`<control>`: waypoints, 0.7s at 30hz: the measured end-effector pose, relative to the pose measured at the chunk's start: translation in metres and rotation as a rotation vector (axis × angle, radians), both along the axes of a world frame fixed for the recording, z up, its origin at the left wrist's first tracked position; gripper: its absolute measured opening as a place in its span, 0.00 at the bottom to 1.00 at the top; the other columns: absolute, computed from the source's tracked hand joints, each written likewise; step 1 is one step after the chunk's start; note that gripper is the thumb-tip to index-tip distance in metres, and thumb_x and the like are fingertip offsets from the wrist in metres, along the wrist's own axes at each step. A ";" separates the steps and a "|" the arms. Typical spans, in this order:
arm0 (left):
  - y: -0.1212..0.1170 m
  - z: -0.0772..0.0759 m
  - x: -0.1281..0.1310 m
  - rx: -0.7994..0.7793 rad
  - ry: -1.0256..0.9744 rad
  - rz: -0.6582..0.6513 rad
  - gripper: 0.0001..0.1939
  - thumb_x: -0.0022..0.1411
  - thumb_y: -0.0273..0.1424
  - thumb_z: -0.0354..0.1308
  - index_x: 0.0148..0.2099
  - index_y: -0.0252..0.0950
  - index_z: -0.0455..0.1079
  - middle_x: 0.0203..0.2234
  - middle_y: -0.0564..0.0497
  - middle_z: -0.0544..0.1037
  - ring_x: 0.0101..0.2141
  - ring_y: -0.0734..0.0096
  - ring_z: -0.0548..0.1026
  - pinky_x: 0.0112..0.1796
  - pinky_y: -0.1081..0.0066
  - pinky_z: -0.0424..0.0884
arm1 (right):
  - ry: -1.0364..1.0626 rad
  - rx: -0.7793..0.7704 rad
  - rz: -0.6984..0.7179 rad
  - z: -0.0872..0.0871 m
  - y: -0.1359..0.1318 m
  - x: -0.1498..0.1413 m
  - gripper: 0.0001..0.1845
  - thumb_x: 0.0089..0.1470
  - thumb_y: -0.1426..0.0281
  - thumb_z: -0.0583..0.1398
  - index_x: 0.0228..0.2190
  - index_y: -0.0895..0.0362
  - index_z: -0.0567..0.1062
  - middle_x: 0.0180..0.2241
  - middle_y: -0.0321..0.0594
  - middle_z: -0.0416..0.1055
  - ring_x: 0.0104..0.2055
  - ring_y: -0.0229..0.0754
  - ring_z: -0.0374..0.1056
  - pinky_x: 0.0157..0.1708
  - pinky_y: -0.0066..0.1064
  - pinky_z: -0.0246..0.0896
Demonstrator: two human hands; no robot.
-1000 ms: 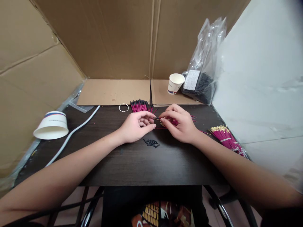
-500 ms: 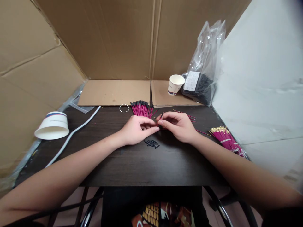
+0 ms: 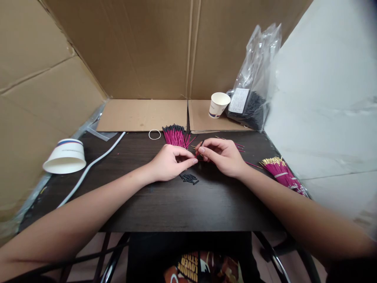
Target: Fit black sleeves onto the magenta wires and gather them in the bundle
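Note:
My left hand [image 3: 171,162] and my right hand [image 3: 221,156] meet at the middle of the dark table [image 3: 165,204], fingertips pinched together on one thin magenta wire [image 3: 200,147] with a black tip. Just below the fingers lies a small heap of black sleeves [image 3: 189,179]. Behind my left hand fans a pile of magenta wires with black ends [image 3: 176,135]. A few loose magenta wires [image 3: 238,146] lie behind my right hand. At the right edge rests a bundle of magenta wires with gold ends [image 3: 279,169].
A white rubber band [image 3: 154,135] and a white cable [image 3: 91,165] lie at the left, by an overturned paper bowl [image 3: 65,156]. A paper cup [image 3: 218,104] and a plastic bag of black parts [image 3: 250,102] stand at the back. Cardboard walls enclose the table.
My right hand has drawn back from the loose wires toward my left hand. Both hands' fingertips now pinch a single wire, raised a little and tilted.

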State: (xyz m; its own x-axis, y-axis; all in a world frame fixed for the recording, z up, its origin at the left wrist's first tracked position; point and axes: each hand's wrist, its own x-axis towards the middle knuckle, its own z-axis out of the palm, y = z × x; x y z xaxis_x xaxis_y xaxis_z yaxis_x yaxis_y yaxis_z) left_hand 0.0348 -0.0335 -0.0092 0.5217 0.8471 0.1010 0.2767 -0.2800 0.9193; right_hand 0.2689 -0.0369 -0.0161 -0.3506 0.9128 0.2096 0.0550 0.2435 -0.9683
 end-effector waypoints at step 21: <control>0.000 -0.001 0.000 0.022 0.009 -0.002 0.12 0.68 0.37 0.69 0.41 0.32 0.86 0.32 0.47 0.86 0.28 0.75 0.77 0.32 0.74 0.73 | -0.065 -0.031 0.077 -0.005 0.002 0.000 0.27 0.61 0.49 0.72 0.39 0.64 0.80 0.40 0.44 0.78 0.33 0.29 0.67 0.32 0.21 0.66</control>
